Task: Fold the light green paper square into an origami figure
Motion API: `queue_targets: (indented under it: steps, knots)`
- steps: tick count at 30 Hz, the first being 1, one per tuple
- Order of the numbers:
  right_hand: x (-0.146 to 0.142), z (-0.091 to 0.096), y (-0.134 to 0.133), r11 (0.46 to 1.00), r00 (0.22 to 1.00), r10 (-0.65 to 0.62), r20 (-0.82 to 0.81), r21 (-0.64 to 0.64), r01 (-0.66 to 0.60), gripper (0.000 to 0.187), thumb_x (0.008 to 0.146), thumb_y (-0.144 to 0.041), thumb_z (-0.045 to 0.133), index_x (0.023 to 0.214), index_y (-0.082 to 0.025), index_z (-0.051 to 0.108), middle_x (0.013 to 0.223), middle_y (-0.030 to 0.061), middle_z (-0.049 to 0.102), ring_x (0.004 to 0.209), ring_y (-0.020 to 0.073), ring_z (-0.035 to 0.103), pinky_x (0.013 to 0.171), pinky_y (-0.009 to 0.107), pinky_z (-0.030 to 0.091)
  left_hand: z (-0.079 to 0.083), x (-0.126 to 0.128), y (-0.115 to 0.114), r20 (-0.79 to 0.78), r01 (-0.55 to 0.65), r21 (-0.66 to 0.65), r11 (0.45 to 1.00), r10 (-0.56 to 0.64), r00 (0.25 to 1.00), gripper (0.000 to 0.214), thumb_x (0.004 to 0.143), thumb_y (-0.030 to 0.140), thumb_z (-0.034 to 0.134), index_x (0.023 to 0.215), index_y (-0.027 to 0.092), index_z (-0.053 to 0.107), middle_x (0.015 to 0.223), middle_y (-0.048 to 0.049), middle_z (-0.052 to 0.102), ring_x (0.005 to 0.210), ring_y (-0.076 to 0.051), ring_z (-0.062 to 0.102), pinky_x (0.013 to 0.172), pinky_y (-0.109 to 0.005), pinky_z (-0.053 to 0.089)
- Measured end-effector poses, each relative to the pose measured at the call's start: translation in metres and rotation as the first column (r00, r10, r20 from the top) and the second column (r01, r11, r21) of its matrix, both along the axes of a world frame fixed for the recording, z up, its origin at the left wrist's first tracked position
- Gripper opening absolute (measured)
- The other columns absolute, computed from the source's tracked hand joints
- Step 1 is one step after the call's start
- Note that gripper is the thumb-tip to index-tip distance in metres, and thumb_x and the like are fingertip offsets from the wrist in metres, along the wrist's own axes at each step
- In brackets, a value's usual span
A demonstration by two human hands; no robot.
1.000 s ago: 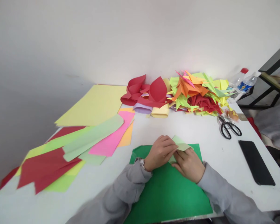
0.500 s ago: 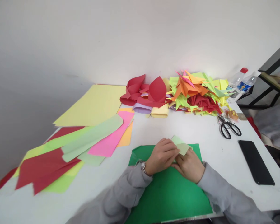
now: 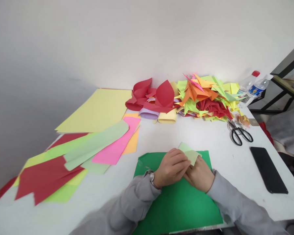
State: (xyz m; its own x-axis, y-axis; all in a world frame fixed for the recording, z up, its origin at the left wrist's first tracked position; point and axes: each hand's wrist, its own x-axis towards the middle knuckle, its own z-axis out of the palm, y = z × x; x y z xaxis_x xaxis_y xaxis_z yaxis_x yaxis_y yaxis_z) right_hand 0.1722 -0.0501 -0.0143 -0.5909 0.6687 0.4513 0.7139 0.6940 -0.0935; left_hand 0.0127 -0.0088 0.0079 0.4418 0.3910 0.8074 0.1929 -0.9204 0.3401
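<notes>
While grasping the pale green paper (image 3: 192, 156) with left hand (image 3: 171, 167) and right hand (image 3: 201, 175), holds it over the far part of the green sheet (image 3: 182, 209), probably to steady a fold against backing.

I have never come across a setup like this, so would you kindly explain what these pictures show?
There is no machine here: a person works with two bare hands. One camera, worn on the head, looks forward and down. The left hand and right hand hold a small pale green paper between them, above a green sheet; some fingertips are hidden. On the white table, coloured paper strips lie to the left, beside a large pale yellow sheet. Curled red paper and piled folded paper shapes sit near the wall. Scissors, a black phone and bottles are on the right.
</notes>
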Motion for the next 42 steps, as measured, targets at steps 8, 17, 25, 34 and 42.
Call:
queue_targets:
  steps: [8,17,25,34,42]
  knots:
    - [-0.002,0.001,0.001,1.0,0.999,-0.012,-0.037,0.02,0.013,0.024,0.093,-0.023,0.044,0.09,-0.011,0.066,0.09,0.0149,0.067,0.088,0.0269,0.057,0.079,0.045,0.048,-0.003,0.003,-0.007,-0.009,0.019,-0.007,1.0,-0.019,1.0,0.01,0.085,0.008,0.056,0.089,0.017,0.059,0.075,-0.0047,0.064,0.073,-0.016,0.056,0.064,-0.032,0.047]
    - [-0.002,0.001,0.001,1.0,0.998,-0.007,-0.07,0.004,0.007,0.023,0.091,-0.018,0.043,0.095,-0.012,0.065,0.089,0.0137,0.067,0.086,0.0263,0.057,0.078,0.044,0.047,-0.003,0.004,-0.01,-0.029,0.037,0.025,0.999,-0.036,0.999,0.008,0.084,0.01,0.059,0.088,0.016,0.059,0.074,-0.0043,0.064,0.072,-0.016,0.056,0.063,-0.031,0.047]
    - [-0.001,-0.003,0.0,1.0,0.998,-0.015,-0.06,-0.026,0.014,0.019,0.089,-0.017,0.046,0.092,-0.013,0.065,0.087,0.0124,0.066,0.086,0.0254,0.057,0.079,0.043,0.046,-0.001,0.004,-0.013,-0.047,0.034,0.038,0.999,-0.032,0.998,0.01,0.087,0.011,0.055,0.093,0.019,0.058,0.076,-0.0034,0.066,0.072,-0.018,0.058,0.061,-0.033,0.046]
    - [-0.001,0.0,0.0,0.997,0.998,-0.011,-0.068,-0.071,0.006,0.02,0.09,-0.018,0.046,0.093,-0.014,0.065,0.088,0.013,0.066,0.09,0.026,0.056,0.082,0.044,0.046,0.004,0.002,-0.013,-0.077,0.038,0.073,0.997,-0.033,0.997,0.011,0.088,0.011,0.052,0.093,0.019,0.058,0.077,-0.0035,0.068,0.069,-0.02,0.062,0.055,-0.036,0.044]
    - [-0.002,0.009,-0.001,0.986,0.999,-0.026,-0.024,-0.167,0.022,0.025,0.091,-0.024,0.05,0.111,-0.013,0.061,0.1,0.0132,0.065,0.103,0.0277,0.052,0.086,0.044,0.046,0.008,0.001,-0.016,0.023,-0.003,0.068,0.998,0.001,1.0,0.014,0.086,0.012,0.059,0.097,0.02,0.059,0.079,-0.004,0.067,0.071,-0.018,0.062,0.058,-0.034,0.05]
